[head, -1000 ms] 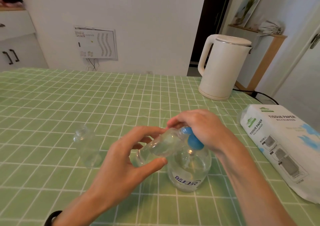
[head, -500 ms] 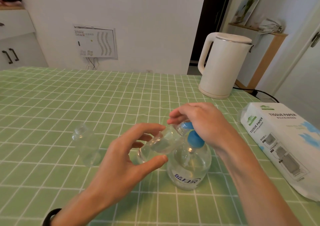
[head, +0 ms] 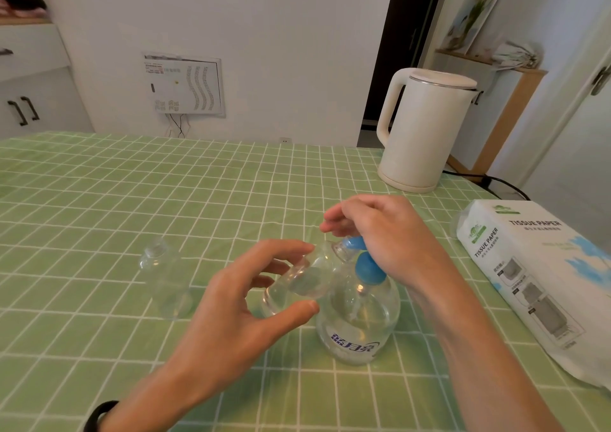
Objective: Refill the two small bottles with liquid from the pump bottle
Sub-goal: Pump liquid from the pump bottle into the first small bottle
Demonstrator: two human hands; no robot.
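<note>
A round clear plastic pump bottle with a blue pump head [head: 358,319] stands upright on the green checked cloth-covered surface [head: 99,200], near its front edge. The person's left hand [head: 231,316] holds a small clear plastic bottle [head: 299,283] tilted, its mouth raised to the blue spout; the grip is clamped on this bottle, thumb under its lower side and fingers over the top. The right hand [head: 386,236] rests on top of the pump head, palm over the blue cap, fingers curled forward above the spout. Its grip is neither spread nor closed around anything; it bears on the pump from above. Some clear liquid shows inside the held bottle.

A second small clear plastic bottle [head: 165,283] stands upright on the surface, left of the hands and apart from them. A white electric kettle [head: 426,130] stands at the far right of the surface. A white pack of tissue paper [head: 535,273] lies at the right edge. A dark band [head: 99,413] circles the left wrist.
</note>
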